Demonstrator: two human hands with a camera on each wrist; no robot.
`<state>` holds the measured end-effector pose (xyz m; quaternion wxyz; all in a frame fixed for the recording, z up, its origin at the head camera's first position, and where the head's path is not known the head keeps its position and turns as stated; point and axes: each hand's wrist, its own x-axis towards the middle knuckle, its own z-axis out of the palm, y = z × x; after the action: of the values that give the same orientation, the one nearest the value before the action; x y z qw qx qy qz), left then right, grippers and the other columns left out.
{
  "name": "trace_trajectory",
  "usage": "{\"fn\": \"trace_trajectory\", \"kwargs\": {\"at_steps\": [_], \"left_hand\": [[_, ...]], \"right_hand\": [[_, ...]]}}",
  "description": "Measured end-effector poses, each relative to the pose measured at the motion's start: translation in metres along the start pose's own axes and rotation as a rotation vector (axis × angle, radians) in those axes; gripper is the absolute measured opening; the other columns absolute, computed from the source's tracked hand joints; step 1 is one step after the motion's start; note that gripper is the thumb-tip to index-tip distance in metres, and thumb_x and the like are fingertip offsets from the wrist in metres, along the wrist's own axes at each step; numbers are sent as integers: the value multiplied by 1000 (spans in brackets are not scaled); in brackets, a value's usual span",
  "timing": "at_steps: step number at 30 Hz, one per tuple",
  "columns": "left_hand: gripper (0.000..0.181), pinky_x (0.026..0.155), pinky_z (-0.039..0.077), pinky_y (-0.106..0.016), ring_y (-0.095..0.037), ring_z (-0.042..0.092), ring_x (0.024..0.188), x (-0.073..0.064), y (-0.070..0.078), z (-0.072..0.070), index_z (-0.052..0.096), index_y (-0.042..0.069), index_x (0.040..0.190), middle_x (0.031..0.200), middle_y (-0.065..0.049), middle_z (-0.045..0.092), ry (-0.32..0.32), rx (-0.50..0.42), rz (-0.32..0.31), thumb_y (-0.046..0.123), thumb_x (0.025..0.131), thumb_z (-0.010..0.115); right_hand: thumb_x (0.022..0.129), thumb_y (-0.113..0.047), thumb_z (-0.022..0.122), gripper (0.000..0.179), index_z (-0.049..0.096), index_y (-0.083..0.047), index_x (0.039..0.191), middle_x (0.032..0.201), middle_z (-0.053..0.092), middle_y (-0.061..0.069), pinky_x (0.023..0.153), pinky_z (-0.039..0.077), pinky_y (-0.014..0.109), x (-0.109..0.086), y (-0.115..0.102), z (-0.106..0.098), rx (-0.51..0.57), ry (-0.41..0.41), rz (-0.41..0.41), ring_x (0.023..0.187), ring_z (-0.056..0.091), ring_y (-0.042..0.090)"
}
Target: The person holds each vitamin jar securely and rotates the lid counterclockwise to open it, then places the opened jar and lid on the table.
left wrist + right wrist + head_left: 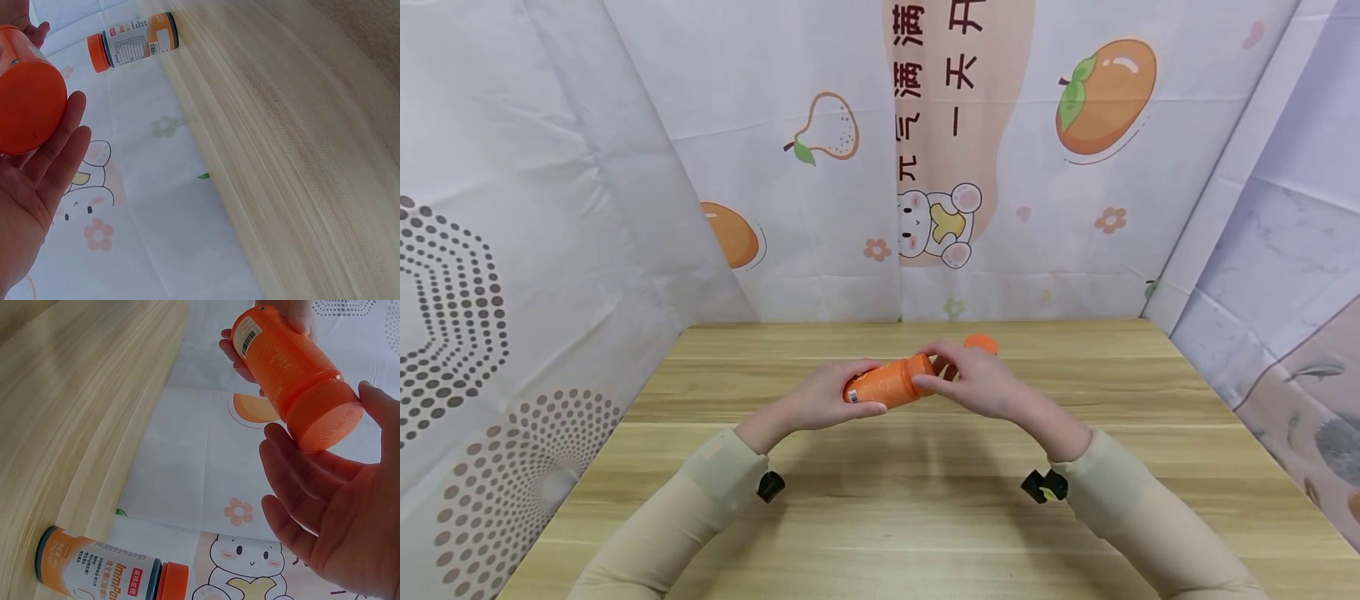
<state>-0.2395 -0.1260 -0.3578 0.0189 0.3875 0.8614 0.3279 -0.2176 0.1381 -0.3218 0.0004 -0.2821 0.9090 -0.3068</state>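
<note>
An orange plastic bottle (880, 385) is held up over the table, tilted sideways with its orange cap (325, 415) toward the right. My left hand (827, 396) grips the bottle's lower body, thumb on the near side and fingers on the far side. In the left wrist view the orange base of this bottle faces the camera. My right hand (981, 383) has its thumb and fingertips around the cap, which is on the bottle. Behind the right hand a second bottle (100, 565) with a white and orange label stands upright; its orange cap (981, 342) shows in the head view.
The wooden table (880, 517) runs back to a hanging white cloth (820, 233) printed with fruit and a cartoon rabbit. More patterned cloth hangs along the left side (512, 250) and right side. Black wrist cameras (1045, 486) sit under both sleeves.
</note>
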Motion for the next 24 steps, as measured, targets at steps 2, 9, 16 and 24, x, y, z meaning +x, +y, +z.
{"fn": "trace_trajectory", "kwargs": {"at_steps": [2, 9, 16, 24], "left_hand": [[55, 71, 50, -31, -10, 56, 83, 0, 0, 0, 58, 18, 132, 103, 11, 62, 0, 3, -2, 44, 86, 72], [54, 70, 50, -30, -9, 57, 83, 0, -1, 1, 58, 19, 132, 102, 12, 62, 4, 21, -3, 44, 86, 73], [54, 70, 50, -31, -9, 57, 82, 0, -1, 0, 59, 19, 131, 102, 12, 62, 10, 25, -1, 44, 85, 73], [54, 69, 49, -31, -9, 56, 82, 0, -1, 1, 59, 19, 130, 100, 13, 62, 7, 38, -5, 48, 85, 72]], "right_hand": [[91, -47, 64, 44, 61, -15, 122, 90, 65, -3, 62, 49, 30, 0, 0, 0, 5, 3, -12, 75, 59, 10], [89, -43, 69, 46, 60, -16, 126, 92, 64, -6, 62, 49, 30, -2, 2, 0, 5, 7, -49, 76, 59, 9], [87, -39, 73, 54, 56, -14, 132, 94, 64, -2, 59, 48, 29, -3, 4, -1, -3, -6, -78, 76, 58, 11], [85, -30, 77, 56, 55, -12, 133, 99, 65, -2, 58, 48, 29, -5, 3, -2, -5, -3, -131, 82, 60, 14]]}}
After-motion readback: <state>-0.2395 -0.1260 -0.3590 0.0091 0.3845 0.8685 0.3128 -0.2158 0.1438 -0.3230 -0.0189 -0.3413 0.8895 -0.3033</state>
